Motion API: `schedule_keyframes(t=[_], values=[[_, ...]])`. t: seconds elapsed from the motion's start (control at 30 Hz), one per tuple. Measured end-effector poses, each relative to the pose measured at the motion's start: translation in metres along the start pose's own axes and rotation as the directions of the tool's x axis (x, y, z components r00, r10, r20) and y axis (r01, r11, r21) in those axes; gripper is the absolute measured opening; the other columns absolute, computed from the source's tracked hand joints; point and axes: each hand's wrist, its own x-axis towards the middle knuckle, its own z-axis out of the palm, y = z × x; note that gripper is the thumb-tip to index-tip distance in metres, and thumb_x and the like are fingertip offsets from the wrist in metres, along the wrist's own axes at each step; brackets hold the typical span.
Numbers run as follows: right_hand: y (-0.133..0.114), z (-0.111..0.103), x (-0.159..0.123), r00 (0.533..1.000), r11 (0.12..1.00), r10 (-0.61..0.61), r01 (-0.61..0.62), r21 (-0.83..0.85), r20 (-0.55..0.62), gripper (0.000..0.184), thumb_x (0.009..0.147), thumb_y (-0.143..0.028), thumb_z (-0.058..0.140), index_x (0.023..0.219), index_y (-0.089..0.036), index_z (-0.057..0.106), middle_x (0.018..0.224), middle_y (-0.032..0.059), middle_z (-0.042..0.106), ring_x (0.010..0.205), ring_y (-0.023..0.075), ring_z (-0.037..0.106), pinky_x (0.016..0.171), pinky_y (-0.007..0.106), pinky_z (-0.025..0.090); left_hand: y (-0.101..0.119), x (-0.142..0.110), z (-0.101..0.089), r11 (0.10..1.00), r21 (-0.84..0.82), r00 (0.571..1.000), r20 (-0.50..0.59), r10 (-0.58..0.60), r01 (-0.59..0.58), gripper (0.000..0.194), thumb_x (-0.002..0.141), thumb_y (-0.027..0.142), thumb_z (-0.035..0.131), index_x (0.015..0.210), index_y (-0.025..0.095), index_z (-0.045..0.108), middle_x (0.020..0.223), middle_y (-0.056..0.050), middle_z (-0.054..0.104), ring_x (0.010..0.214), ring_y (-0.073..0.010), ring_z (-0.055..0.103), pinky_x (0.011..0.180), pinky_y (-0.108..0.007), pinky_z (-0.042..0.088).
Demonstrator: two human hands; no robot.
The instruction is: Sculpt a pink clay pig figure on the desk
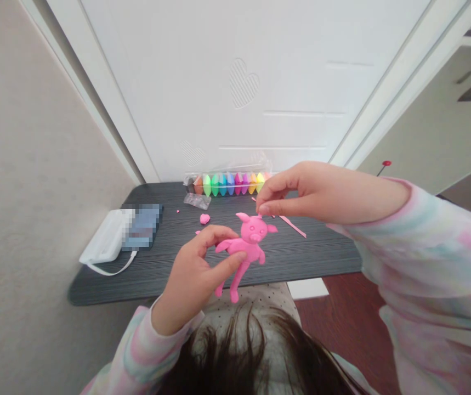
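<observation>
Above the near edge of the desk (169, 277), between your two hands, is the pink pig (247, 251), held roughly upright and clear of the surface. Your left hand (188, 277) has its fingers (232, 266) narrowed around the pig's body, thumb in front. Your right hand (317, 195) comes over the head with its fingers (278, 207) pinched close on a small pink tip (260, 216) at the crown; whether that tip is joined on, you can't tell from here.

As for how far along it looks, the pig has its head, two ears, eyes, a snout, arms and two long legs, so the main form seems complete. What is left can't be read with certainty; the crown is the spot being handled. Some pink clay is apart from the pig: a lump (204, 219) behind your left hand and a thin strip (294, 226) below your right.

Along the far edge sits a row of coloured clay packs (223, 185), with a clear wrapper (197, 201) just in front. Towards the left edge are a white device (106, 236) with its cable (109, 273) and a blurred-out item (142, 226). Your right hand covers the row's right end, and your hair (301, 351) hangs into the bottom of your view.
</observation>
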Motion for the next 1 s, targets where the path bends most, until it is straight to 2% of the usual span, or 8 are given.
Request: schedule_keyframes(t=[0.3, 0.57, 0.8, 1.0], values=[[-0.0061, 0.0011, 0.0043, 0.999, 0.997, -0.041, 0.04, -0.072, -0.015, 0.013, 0.073, -0.022, 0.056, 0.065, -0.02, 0.066, 0.052, -0.0086, 0.057, 0.044, 0.0028, 0.043, 0.044, 0.019, 0.027, 0.0029, -0.0025, -0.0018, 1.0, -0.011, 1.0, 0.0, -0.004, 0.004, 0.017, 0.072, 0.032, 0.062, 0.085, 0.021, 0.058, 0.083, 0.001, 0.061, 0.081, -0.0144, 0.056, 0.072, -0.024, 0.042], [-0.0062, 0.0009, 0.0035, 0.999, 0.988, -0.024, 0.019, -0.151, -0.026, 0.012, 0.074, -0.025, 0.055, 0.067, -0.021, 0.065, 0.053, -0.0089, 0.056, 0.046, 0.0037, 0.043, 0.046, 0.02, 0.026, 0.0046, -0.0031, -0.002, 1.0, 0.02, 1.0, -0.016, -0.002, 0.002, 0.017, 0.072, 0.03, 0.061, 0.085, 0.019, 0.059, 0.083, -0.001, 0.062, 0.081, -0.0155, 0.057, 0.073, -0.025, 0.043], [-0.0083, 0.0037, 0.0032, 1.0, 0.986, -0.031, 0.03, -0.165, -0.006, 0.014, 0.074, -0.022, 0.055, 0.064, -0.021, 0.064, 0.051, -0.0091, 0.055, 0.045, 0.0043, 0.041, 0.049, 0.022, 0.027, 0.004, -0.0023, -0.0017, 1.0, 0.014, 1.0, -0.017, 0.006, -0.006, 0.018, 0.072, 0.032, 0.061, 0.085, 0.02, 0.059, 0.083, 0.0, 0.062, 0.08, -0.0152, 0.057, 0.072, -0.025, 0.042], [-0.0092, 0.0038, 0.0006, 1.0, 0.995, -0.016, 0.018, -0.1, 0.017, 0.018, 0.078, -0.024, 0.051, 0.066, -0.02, 0.063, 0.051, -0.0079, 0.053, 0.044, 0.0039, 0.04, 0.045, 0.02, 0.026, 0.0033, -0.0037, -0.0023, 1.0, -0.006, 1.0, -0.026, -0.006, 0.005, 0.018, 0.071, 0.031, 0.062, 0.085, 0.019, 0.059, 0.083, -0.001, 0.062, 0.08, -0.0155, 0.056, 0.072, -0.025, 0.042]])
